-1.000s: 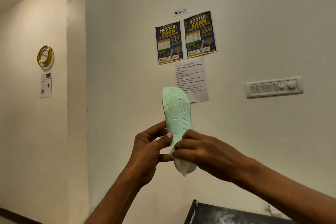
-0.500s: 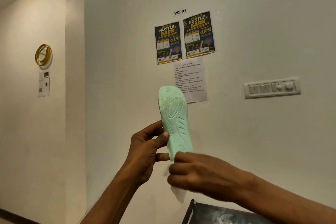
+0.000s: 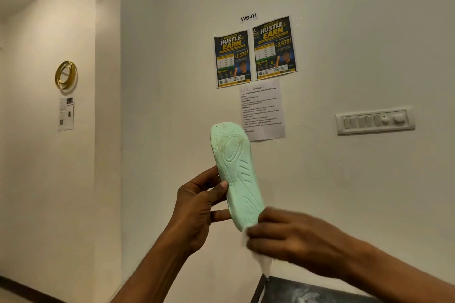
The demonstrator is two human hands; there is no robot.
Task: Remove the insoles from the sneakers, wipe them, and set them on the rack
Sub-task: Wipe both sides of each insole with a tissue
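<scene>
- the pale green insole (image 3: 236, 174) is held up in the air before the wall, ribbed underside toward us, toe end up and heel end down.
- the left hand (image 3: 197, 206) grasps the insole at its left edge about midway, thumb on the near face and fingers behind.
- the right hand (image 3: 295, 236) is at the insole's heel end, fingers curled round a white cloth (image 3: 266, 264) that hangs below the insole. the hand is blurred, so we cannot tell how much cloth touches the heel.
- we judge the step in hand to be the wiping: the insole is out of its sneaker, and no sneaker shows here.
- the next move, as we read it, calls for a firm left grip while the cloth runs the insole's length, then a turn to wipe the other face, before it goes to the rack.
- behind the insole's toe end a printed sheet (image 3: 262, 109) is taped to the wall, with two posters (image 3: 232, 59) above the sheet and a switch panel (image 3: 374, 122) off to the insole's right.
- below the insole's heel lies a dark surface (image 3: 307, 293); we cannot tell whether it is the rack.
</scene>
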